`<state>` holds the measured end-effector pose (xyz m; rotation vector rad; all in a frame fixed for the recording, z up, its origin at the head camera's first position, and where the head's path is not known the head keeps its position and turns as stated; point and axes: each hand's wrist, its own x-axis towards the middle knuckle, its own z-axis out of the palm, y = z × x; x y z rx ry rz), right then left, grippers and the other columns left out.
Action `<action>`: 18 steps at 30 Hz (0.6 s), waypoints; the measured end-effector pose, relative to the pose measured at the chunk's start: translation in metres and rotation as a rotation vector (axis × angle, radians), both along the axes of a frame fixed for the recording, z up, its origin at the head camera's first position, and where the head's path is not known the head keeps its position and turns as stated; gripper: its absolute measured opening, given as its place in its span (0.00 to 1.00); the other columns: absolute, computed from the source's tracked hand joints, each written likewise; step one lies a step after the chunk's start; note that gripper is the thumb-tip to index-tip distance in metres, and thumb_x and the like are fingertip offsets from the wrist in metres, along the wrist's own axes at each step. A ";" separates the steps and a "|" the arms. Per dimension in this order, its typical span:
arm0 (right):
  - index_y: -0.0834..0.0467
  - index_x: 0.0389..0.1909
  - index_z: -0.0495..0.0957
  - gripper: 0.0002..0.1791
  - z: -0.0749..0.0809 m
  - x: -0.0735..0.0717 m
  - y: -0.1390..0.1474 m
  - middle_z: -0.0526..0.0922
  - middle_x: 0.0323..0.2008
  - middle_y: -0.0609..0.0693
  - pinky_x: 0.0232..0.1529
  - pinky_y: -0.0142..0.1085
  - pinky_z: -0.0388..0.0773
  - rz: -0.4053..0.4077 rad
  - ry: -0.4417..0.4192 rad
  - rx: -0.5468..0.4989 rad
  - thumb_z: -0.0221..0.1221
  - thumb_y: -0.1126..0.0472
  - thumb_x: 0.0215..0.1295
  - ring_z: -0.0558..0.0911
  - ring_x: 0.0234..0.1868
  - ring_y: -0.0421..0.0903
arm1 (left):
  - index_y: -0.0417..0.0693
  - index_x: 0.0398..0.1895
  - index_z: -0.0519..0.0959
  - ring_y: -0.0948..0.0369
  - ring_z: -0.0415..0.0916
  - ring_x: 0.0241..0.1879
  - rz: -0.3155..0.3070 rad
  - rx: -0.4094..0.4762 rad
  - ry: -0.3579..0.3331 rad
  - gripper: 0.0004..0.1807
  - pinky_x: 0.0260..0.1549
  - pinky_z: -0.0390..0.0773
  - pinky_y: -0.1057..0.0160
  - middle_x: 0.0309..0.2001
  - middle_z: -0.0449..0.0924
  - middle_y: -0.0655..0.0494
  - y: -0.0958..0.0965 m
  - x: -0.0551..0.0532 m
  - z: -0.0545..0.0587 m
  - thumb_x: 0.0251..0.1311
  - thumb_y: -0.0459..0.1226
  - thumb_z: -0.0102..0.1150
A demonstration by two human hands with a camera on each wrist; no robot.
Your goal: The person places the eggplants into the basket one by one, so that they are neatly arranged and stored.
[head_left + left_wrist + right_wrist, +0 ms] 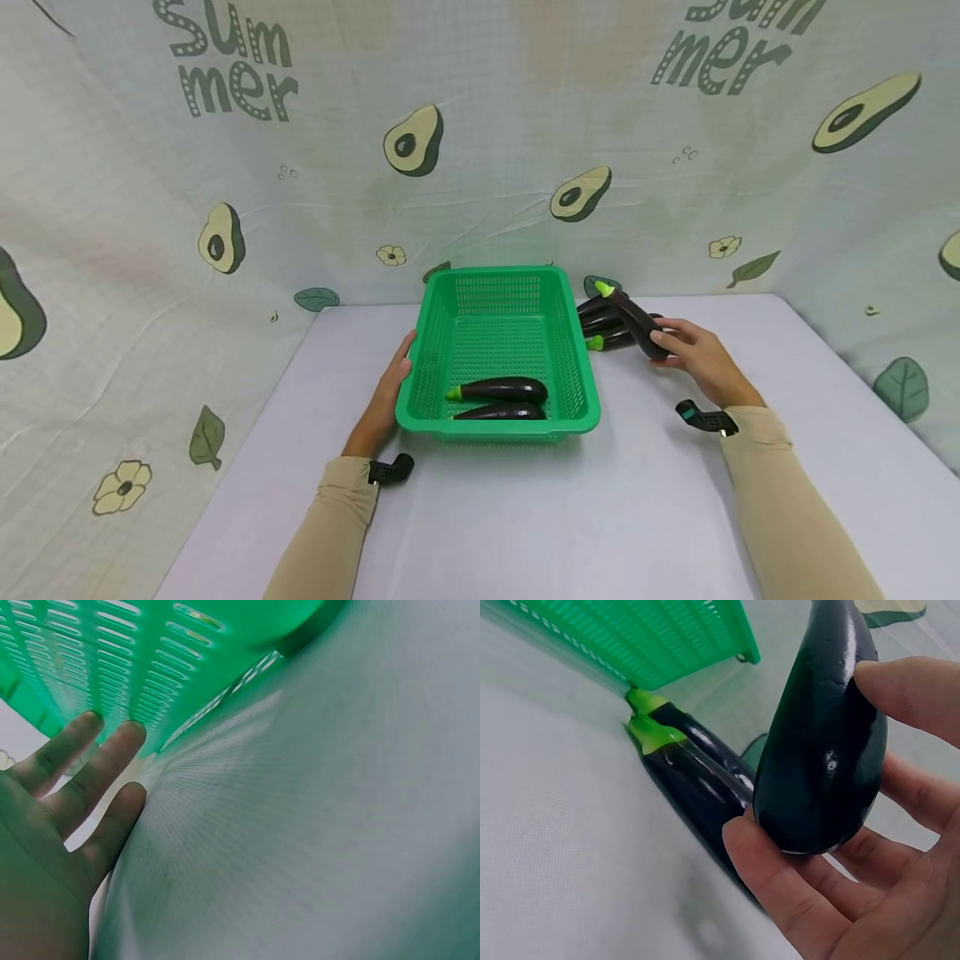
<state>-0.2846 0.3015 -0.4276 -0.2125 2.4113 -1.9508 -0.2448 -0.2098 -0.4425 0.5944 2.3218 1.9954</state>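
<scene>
My right hand (697, 358) grips an eggplant (636, 323) by its thick end, thumb on one side and fingers round the other. Its green stem tilts up and left, above the table. In the right wrist view, the held eggplant (821, 742) hangs in front of other eggplants (697, 776) lying on the cloth. My left hand (386, 396) rests against the left side of a green plastic basket (408, 400). Extended fingers (97, 776) reach to the slotted wall in the left wrist view. Two eggplants (504, 389) lie inside the basket, near its front wall.
Several eggplants (600, 321) lie in a pile just right of the basket, partly hidden by its wall and the held one. A white cloth covers the table (487, 517). Behind it hangs an avocado-print sheet (495, 100).
</scene>
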 end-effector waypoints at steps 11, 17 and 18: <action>0.67 0.70 0.63 0.37 0.003 0.000 -0.005 0.68 0.61 0.65 0.48 0.41 0.81 -0.011 0.024 -0.014 0.60 0.47 0.72 0.79 0.48 0.42 | 0.54 0.82 0.41 0.54 0.35 0.78 0.002 -0.007 0.008 0.31 0.71 0.40 0.41 0.81 0.38 0.54 0.001 0.003 0.004 0.80 0.44 0.26; 0.67 0.69 0.65 0.35 0.006 0.002 -0.008 0.69 0.60 0.63 0.48 0.40 0.82 0.003 0.040 -0.025 0.60 0.47 0.72 0.79 0.49 0.42 | 0.62 0.82 0.42 0.55 0.34 0.78 0.018 -0.009 0.028 0.30 0.71 0.38 0.40 0.81 0.38 0.58 -0.003 -0.011 -0.017 0.80 0.47 0.24; 0.67 0.69 0.65 0.35 0.006 0.002 -0.008 0.69 0.59 0.63 0.48 0.40 0.82 0.004 0.041 -0.023 0.59 0.48 0.72 0.80 0.49 0.42 | 0.64 0.82 0.42 0.56 0.34 0.78 0.022 -0.013 0.033 0.30 0.71 0.38 0.39 0.81 0.39 0.59 -0.003 -0.011 -0.019 0.80 0.48 0.24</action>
